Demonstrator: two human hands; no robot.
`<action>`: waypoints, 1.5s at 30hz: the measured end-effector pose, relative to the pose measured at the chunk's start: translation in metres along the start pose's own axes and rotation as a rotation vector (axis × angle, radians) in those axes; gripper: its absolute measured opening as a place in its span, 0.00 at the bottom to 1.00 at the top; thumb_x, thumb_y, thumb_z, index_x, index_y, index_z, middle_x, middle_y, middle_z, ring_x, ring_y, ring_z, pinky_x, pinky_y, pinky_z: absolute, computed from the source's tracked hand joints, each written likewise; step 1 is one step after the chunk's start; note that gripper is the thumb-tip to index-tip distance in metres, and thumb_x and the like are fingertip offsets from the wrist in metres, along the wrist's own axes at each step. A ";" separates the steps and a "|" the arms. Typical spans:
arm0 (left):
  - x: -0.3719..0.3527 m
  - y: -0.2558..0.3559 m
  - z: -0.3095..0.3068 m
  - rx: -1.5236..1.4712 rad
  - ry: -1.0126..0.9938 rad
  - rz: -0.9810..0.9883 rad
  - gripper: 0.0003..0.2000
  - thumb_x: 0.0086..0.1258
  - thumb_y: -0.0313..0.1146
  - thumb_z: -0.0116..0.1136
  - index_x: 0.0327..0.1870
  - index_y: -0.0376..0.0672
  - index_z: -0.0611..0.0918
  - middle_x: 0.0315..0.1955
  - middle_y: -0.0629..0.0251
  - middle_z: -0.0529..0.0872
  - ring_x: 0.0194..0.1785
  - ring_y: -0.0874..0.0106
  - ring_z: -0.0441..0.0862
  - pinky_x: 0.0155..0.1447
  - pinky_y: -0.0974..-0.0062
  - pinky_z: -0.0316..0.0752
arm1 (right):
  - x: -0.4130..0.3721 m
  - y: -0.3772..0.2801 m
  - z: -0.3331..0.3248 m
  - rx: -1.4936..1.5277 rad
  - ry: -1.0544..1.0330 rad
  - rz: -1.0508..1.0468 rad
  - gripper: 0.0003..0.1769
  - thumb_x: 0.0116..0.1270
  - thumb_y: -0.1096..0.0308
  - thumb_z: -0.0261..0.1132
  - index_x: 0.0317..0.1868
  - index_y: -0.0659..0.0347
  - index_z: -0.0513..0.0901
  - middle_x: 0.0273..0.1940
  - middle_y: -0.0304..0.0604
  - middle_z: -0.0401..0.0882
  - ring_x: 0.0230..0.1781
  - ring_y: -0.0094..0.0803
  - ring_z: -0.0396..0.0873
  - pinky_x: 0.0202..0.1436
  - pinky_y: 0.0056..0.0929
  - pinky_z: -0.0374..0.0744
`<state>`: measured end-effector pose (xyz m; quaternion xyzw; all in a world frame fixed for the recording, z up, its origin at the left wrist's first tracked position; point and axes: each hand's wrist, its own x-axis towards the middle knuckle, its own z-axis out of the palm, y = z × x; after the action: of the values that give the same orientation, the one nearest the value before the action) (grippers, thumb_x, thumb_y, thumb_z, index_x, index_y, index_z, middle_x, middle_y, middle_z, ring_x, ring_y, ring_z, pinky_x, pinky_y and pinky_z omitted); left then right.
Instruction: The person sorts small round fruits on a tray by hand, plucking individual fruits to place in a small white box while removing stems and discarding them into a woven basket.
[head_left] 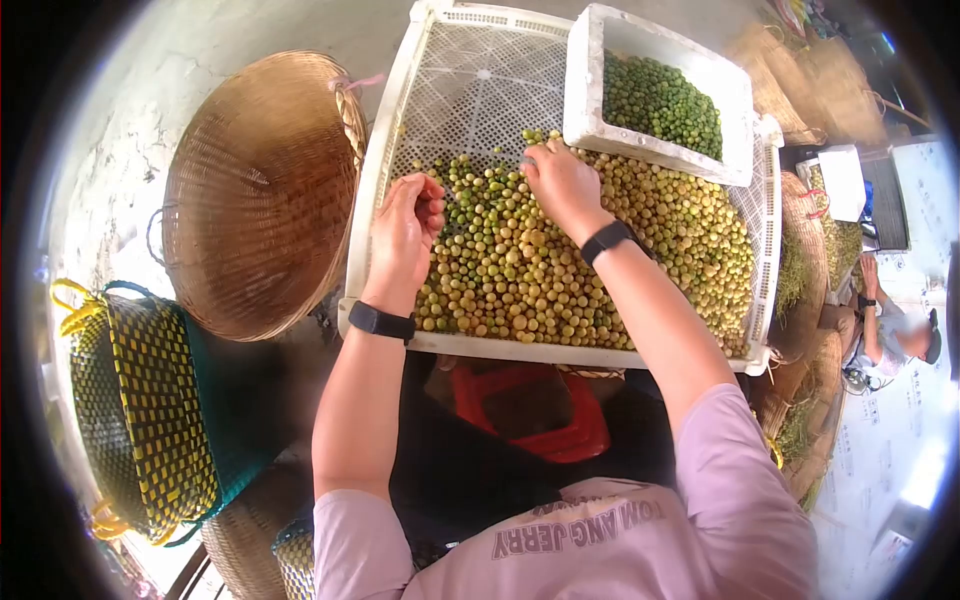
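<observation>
Small round yellow-green fruits [540, 265] lie in a thick layer over the near and right parts of a white perforated plastic tray [490, 70]. My left hand [408, 228] is above the tray's left side, its fingers curled together; whatever they may hold is hidden. Over the far edge of the fruits, my right hand [565, 182] has its fingertips closed and pointing down among them; I cannot make out what is between them. A white foam box [655, 150] holding small green fruits [660, 105] rests on the tray's far right corner, just beyond my right hand.
A large wicker basket [265, 190] stands left of the tray, with a yellow-and-black woven basket [160, 400] nearer me. A red plastic stool [560, 435] is below the tray. Another person [890, 335] sits at the far right near more baskets [800, 270].
</observation>
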<state>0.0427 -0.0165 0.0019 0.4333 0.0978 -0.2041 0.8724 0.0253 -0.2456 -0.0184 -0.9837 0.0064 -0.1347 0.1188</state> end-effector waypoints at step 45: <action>-0.001 0.025 -0.005 0.057 -0.007 -0.164 0.09 0.74 0.37 0.52 0.44 0.42 0.77 0.24 0.77 0.67 0.24 0.86 0.61 0.23 0.88 0.53 | -0.021 -0.034 -0.002 0.182 -0.235 0.065 0.08 0.66 0.61 0.65 0.36 0.56 0.82 0.37 0.45 0.82 0.37 0.45 0.81 0.41 0.40 0.78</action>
<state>0.0531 0.0009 0.0167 0.4477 0.1242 -0.2789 0.8405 0.0040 -0.2125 -0.0140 -0.9772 0.0120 -0.0146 0.2117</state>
